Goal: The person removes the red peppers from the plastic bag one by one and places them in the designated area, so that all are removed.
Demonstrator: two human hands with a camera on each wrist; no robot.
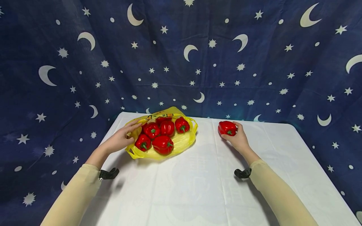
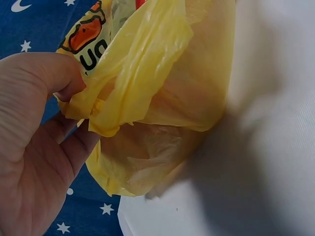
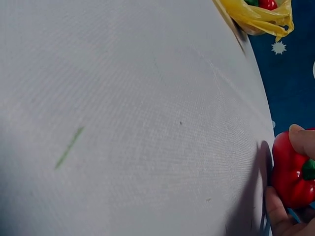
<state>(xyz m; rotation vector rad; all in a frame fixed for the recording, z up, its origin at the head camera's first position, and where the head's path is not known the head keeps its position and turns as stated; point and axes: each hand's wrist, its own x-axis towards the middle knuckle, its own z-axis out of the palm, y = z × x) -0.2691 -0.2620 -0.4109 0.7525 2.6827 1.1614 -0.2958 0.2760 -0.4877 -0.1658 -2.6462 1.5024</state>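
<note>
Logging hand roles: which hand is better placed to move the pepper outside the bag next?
Probably the right hand: it grips that red pepper, while the left hand holds the edge of the yellow bag.

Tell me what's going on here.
A person's left hand pinches the edge of a yellow plastic bag, which lies open on a white-covered table with several red bell peppers inside. Their right hand grips another red pepper outside the bag, off to the right.

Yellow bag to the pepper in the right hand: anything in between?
In the head view, only bare white cloth lies between the bag and the held pepper.
</note>
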